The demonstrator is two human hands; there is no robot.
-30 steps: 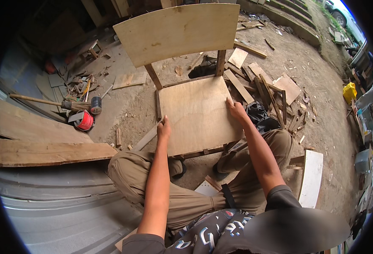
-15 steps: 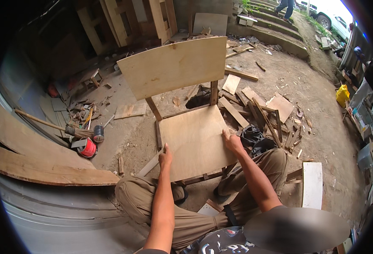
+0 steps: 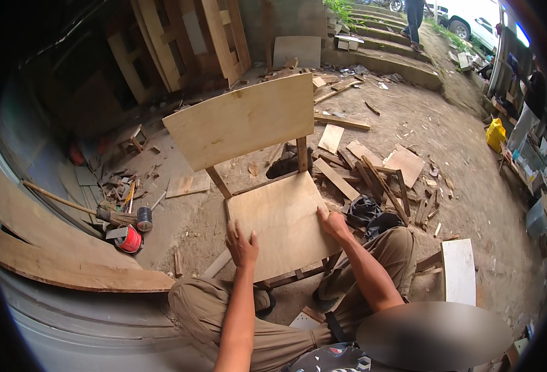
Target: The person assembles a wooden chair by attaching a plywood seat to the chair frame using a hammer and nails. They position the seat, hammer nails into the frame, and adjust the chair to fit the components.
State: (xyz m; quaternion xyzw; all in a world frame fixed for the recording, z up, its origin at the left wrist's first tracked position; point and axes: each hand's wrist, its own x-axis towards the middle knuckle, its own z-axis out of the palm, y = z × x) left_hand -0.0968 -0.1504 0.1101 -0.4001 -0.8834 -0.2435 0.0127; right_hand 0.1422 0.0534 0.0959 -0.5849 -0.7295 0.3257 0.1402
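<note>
In front of me stands a wooden chair with a pale plywood seat (image 3: 279,217) and a wide, slightly curved plywood backrest (image 3: 242,121). My left hand (image 3: 243,246) lies over the seat's left edge, its fingers stretched out and apart on the top face. At the opposite edge, my right hand (image 3: 334,224) grips the seat board, thumb side up; part of its fingers is hidden. The seat reaches toward me between my knees. Beneath its front, some of the frame wood shows.
Wood offcuts (image 3: 372,167) and a black bag (image 3: 363,211) lie to the right. A white-topped wooden piece (image 3: 458,271) stands near my right knee. Leftward are a red can (image 3: 129,239), a broom (image 3: 115,216) and a long curved plank (image 3: 75,263). A person (image 3: 414,22) is by the steps (image 3: 382,46).
My left hand has gone from gripping the seat's edge to lying spread on it, slightly farther from me. My right hand stays at the right edge. The person by the steps has moved.
</note>
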